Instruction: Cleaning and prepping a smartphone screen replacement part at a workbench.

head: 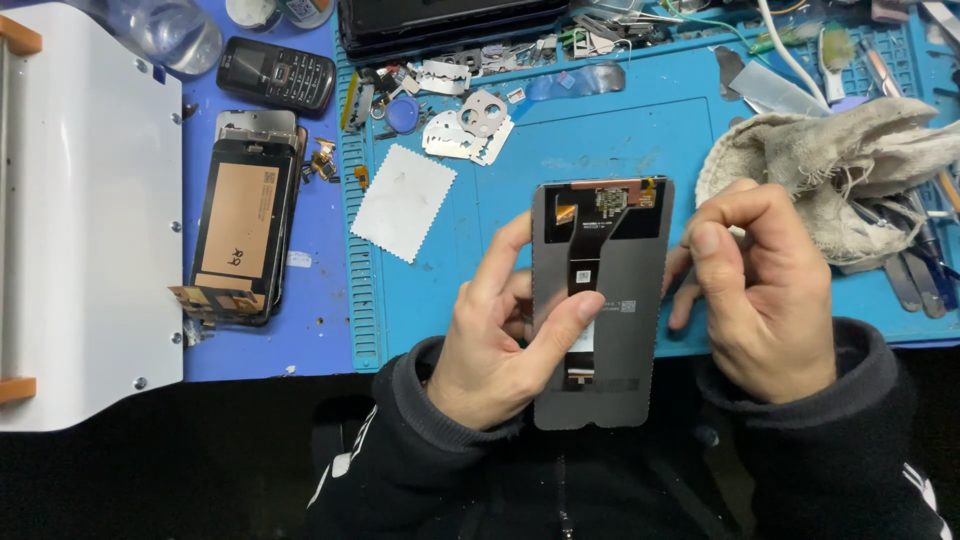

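The person holds a grey phone screen panel [600,300] upright over the near edge of the blue mat [620,140], its back toward the camera. The left hand [500,340] grips it: thumb pressed on the black flex strip down the panel's middle, fingers wrapped around its left edge. The right hand [760,290] is at the panel's right edge, thumb and forefinger pinched together near the top corner; whether they pinch anything cannot be made out, and the lower fingers touch the panel's side from behind.

Open mat lies above the panel, between it and the metal shields [470,125]. A white square with jagged edges [405,200] lies just left of it on the mat. A crumpled cloth [830,165] sits close on the right, covering part of a row of tools [915,270] whose tips are hidden. On the left, beyond the mat's ridged border, lies a disassembled phone [240,230], with a black keypad phone [277,72] above it and a white machine [85,210] cut off by the frame's left side. The panel's lower end overlaps the dark sleeves, and its underside is hidden.
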